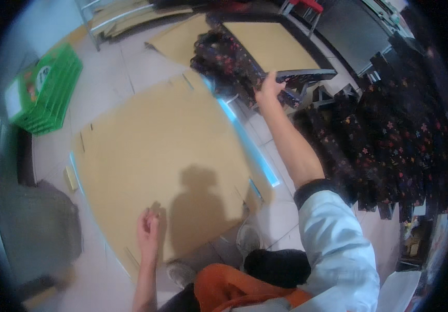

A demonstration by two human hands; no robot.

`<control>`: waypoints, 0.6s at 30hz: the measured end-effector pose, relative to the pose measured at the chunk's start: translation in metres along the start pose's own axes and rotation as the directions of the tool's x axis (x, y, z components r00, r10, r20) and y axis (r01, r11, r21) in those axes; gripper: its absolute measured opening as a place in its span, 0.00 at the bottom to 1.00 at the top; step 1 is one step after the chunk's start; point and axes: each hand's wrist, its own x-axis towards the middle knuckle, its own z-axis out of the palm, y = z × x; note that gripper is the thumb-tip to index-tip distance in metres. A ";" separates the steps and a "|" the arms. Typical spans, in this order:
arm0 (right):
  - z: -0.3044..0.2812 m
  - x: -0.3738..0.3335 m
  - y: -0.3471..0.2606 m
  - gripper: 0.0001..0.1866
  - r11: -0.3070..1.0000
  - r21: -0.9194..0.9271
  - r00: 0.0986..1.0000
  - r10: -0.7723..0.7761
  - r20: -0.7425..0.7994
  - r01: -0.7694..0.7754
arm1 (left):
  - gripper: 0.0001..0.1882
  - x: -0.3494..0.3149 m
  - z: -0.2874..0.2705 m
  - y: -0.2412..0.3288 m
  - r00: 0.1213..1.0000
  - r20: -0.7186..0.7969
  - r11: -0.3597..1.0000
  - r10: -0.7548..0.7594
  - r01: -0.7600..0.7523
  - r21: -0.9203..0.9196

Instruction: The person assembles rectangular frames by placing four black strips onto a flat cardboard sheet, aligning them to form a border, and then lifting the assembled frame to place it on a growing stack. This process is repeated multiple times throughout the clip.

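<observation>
At the far right, my right hand (269, 89) is closed on the edge of a dark floral-patterned panel (307, 75) with a lighter rim; its exact kind is unclear. That panel is tilted beside a heap of similar dark floral pieces (224, 57). My left hand (148, 226) hangs over the near left part of a large flat cardboard sheet (146, 140). Its fingers are loosely curled and somewhat apart, with nothing visible in them. Blue-white strips (247, 143) run along the sheet's right side, and short dark slits show near its corners.
A green plastic crate (52, 88) stands at the far left. Many dark floral pieces (385, 140) are stacked on the right. Behind my right hand lies a dark-edged box with a cardboard top (271, 41). A red stool (307, 6) and flattened cardboard (130, 21) are at the back.
</observation>
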 end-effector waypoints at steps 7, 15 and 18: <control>-0.191 -0.013 0.113 0.34 0.337 -0.701 0.748 -0.015 0.663 0.628 | 0.29 0.057 -0.099 -0.092 0.942 -0.209 0.750 0.264 -0.065 0.658; -0.189 -0.024 0.171 0.30 0.139 -0.868 0.818 0.291 0.496 0.477 | 0.25 0.090 -0.192 -0.153 0.784 -0.571 0.541 0.242 0.380 0.751; -0.197 -0.012 0.180 0.28 0.225 -0.814 0.775 0.255 0.579 0.535 | 0.23 0.093 -0.186 -0.150 0.773 -0.592 0.661 0.229 0.323 0.677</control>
